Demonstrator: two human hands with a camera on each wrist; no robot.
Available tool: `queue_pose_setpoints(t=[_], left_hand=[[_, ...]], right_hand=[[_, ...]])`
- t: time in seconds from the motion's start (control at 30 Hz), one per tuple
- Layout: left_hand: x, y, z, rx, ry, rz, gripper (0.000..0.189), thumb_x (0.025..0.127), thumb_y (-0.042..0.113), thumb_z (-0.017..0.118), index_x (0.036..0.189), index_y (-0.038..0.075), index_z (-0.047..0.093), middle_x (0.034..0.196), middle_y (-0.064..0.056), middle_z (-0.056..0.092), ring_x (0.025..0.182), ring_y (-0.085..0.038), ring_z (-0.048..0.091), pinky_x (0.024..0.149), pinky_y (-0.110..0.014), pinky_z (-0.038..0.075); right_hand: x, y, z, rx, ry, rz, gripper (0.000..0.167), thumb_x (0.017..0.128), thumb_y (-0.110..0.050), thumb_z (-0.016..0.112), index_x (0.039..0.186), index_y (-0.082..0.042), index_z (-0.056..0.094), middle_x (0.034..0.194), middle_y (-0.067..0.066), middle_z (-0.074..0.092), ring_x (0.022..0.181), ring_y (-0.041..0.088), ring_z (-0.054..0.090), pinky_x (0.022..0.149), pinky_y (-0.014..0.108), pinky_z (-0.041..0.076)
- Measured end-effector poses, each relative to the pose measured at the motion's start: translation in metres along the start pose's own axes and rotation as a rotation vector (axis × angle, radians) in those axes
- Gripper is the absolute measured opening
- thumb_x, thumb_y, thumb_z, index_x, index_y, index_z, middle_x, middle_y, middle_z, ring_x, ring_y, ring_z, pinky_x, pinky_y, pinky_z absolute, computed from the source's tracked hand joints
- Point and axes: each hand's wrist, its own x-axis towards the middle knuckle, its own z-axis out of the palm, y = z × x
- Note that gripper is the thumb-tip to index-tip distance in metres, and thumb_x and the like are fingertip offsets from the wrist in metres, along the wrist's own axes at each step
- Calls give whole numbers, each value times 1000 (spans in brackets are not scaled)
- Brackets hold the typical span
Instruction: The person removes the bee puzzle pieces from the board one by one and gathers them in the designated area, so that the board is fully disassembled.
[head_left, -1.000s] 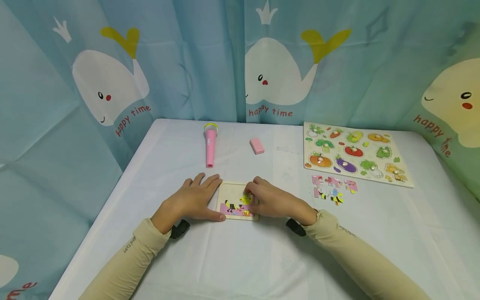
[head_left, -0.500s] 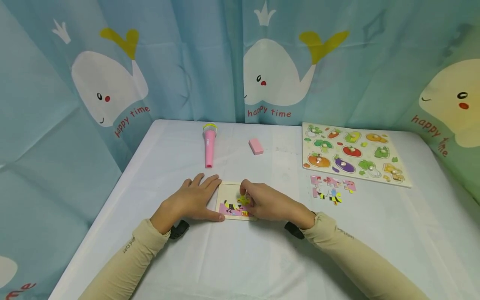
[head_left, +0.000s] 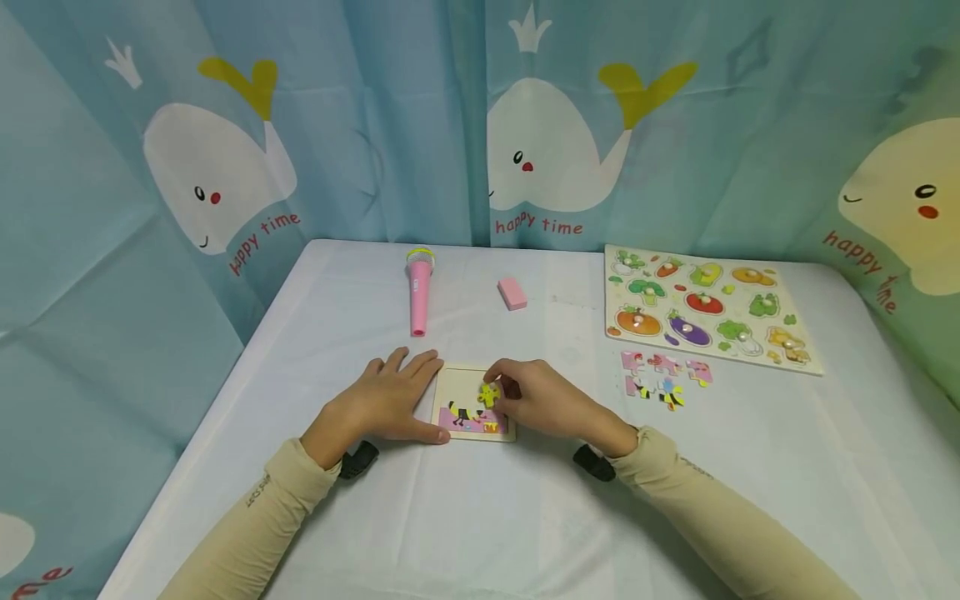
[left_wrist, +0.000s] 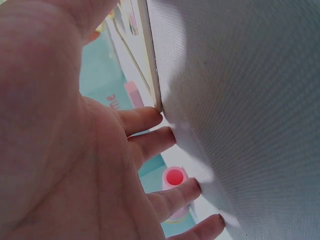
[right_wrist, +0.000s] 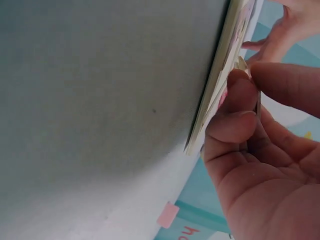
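A small wooden puzzle tray (head_left: 459, 385) lies on the white table in front of me, its lower part filled with pink pieces showing a bee (head_left: 461, 413). My left hand (head_left: 386, 402) rests spread at the tray's left side, with the thumb at the lower left corner. In the left wrist view its straight fingers (left_wrist: 152, 145) reach down to the cloth beside the tray's edge. My right hand (head_left: 551, 398) pinches a yellow puzzle piece (head_left: 488, 396) between thumb and fingers, over the right part of the tray. The right wrist view shows the piece close over the tray, mostly hidden by fingers.
Several loose jigsaw pieces (head_left: 666, 379) lie to the right of the tray. Behind them is a vegetable peg board (head_left: 712, 304). A pink toy microphone (head_left: 420, 296) and a pink block (head_left: 512, 293) lie toward the back. A whale-print curtain (head_left: 442, 125) hangs behind the table.
The right hand has lifted the yellow piece slightly and turned it over the tray, its fingers opening the view of the piece. The left hand has stayed in place.
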Motion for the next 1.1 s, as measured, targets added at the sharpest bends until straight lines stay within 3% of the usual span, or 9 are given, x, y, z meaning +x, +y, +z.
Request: queue_pose_setpoints(t=[0.4,0.6,0.8,0.97,1.1], left_hand=[[0,1,-1,-2,-6,1,110,89,66,78,168,6,30,175,-11,26,158,-47,18,121,-68,22],[-1,0,0,-6,2,2,110,88,65,79,168,5,31,174,-11,27,158,-47,20,120,-68,23],[-1,0,-1,-11,2,8,110,89,65,79,167,5,31,174,-11,27,158,-47,20,120,-68,23],[-2,1,-1,-15,3,12,110,89,64,79,167,4,31,174,-11,27,158,-47,19,120,-68,23],[-1,0,0,-12,4,11,110,88,64,80,167,4,31,174,-11,27,158,-47,19,120,-68,24]], right_hand=[[-12,2,-12,234,129,126,27,93,3,78,118,-2,70,88,4,62,79,21,58,68,28,48],[-19,5,-19,344,145,169,29,94,3,78,121,0,69,87,8,62,74,22,57,64,27,48],[-30,11,-24,434,151,221,29,97,4,73,126,2,68,89,12,64,76,26,65,69,32,57],[-38,13,-29,460,180,261,28,98,2,73,125,2,68,91,14,65,80,32,68,72,35,60],[-45,15,-34,418,213,316,27,98,-3,76,123,0,68,92,13,67,82,33,70,71,34,59]])
